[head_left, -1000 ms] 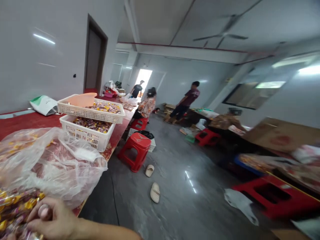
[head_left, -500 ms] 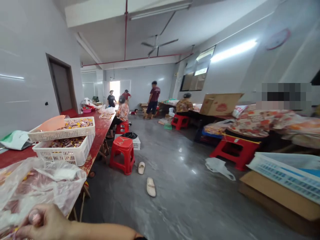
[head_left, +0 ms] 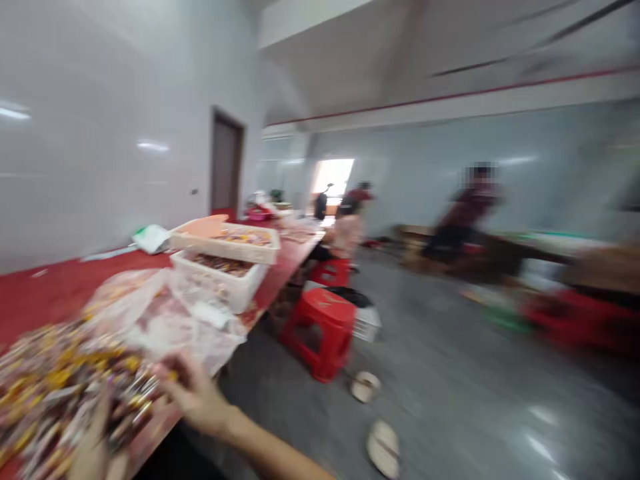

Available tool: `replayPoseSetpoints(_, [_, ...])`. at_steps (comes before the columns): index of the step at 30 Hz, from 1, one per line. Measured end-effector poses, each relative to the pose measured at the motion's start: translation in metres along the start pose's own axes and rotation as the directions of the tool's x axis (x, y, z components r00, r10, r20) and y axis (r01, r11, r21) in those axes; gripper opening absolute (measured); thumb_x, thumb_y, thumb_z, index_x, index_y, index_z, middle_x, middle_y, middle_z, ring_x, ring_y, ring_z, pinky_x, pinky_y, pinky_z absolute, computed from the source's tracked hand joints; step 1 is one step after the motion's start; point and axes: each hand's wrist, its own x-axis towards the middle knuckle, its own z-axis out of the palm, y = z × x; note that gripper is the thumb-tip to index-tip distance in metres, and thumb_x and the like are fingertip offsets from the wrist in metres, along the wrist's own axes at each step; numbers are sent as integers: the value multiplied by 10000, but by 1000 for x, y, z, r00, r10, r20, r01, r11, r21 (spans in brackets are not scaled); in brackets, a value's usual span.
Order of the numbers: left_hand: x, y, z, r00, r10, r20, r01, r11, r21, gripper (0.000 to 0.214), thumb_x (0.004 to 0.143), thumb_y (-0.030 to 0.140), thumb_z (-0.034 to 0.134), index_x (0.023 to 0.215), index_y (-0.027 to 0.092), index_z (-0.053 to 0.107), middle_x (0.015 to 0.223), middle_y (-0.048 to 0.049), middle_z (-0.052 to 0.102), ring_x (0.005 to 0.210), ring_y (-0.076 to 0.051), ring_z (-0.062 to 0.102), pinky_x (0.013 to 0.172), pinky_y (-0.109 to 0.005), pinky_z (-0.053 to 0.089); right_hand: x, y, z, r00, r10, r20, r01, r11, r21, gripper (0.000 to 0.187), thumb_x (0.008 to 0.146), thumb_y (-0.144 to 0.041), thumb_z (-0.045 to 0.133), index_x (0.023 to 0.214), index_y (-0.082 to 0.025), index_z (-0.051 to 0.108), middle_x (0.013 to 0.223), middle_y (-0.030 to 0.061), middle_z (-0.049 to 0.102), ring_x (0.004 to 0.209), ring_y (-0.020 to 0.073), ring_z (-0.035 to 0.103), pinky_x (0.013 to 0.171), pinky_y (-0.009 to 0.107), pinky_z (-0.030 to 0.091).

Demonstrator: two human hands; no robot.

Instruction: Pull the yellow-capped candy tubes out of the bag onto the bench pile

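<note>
A heap of small wrapped candies (head_left: 65,380), with yellow, clear and brownish wrappers, spreads over the near end of the red table (head_left: 43,293). My left hand (head_left: 95,443) is at the front of the heap, blurred, its fingers stretched apart among the candies. At the heap's right edge is my right hand (head_left: 197,397), fingers bent and pinched towards the thumb. A yellow bit shows at those fingertips, but blur hides what it is. Just beyond lies a crumpled clear plastic bag (head_left: 187,327).
Two stacked white baskets (head_left: 220,280) of candies stand farther along the table, an orange scoop-like piece (head_left: 203,227) on top. Right of the table are a red stool (head_left: 325,327), a white crate (head_left: 367,323) and slippers (head_left: 384,447). Several people are farther back.
The view has swung left and down, bringing the candy heap and my left hand into sight. My right hand now appears farther right, by the heap's edge.
</note>
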Motion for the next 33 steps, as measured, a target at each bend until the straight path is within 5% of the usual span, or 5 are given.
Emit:
replayPoseSetpoints(3, [3,2,4,999,42,21,-32,938,-346,300,620,151,870,759,152,604,640,54,504,504,-34,465,375,-107,338,-8,7,1,991,-122,-62,121,993,-14,200,920,-265,619,1117,-235,639,1077,47,661,1035,178,641,933,308,507])
replayPoseSetpoints(8, [11,-1,4,994,43,-99,-82,896,-436,343,617,196,885,812,131,610,718,32,503,549,-35,463,378,-107,331,-6,27,-2,973,-227,-49,227,974,-8,270,883,-136,654,1130,-244,641,1061,60,675,1032,188,657,898,316,549])
replayPoseSetpoints(18, [19,-21,-4,985,125,-116,-150,956,-252,382,632,278,880,844,154,588,696,39,520,567,-51,492,414,-129,306,9,43,-3,927,-374,-17,367,917,-156,389,838,-50,682,1165,-261,676,1038,71,685,974,201,679,845,331,580])
replayPoseSetpoints(25, [23,-25,-8,979,133,-154,-151,982,-112,403,666,360,853,880,160,576,685,34,548,541,-48,490,407,-131,278,14,46,-4,904,-296,307,331,941,-67,558,930,-47,487,1433,-288,507,1245,116,623,1154,214,635,911,329,576])
replayPoseSetpoints(33, [38,-36,-19,975,94,-203,-104,994,-40,504,669,362,851,1050,182,575,679,52,549,489,-34,459,401,-132,260,37,73,28,963,-236,130,237,971,5,434,869,-27,623,1174,-319,721,920,38,641,835,142,652,696,241,556])
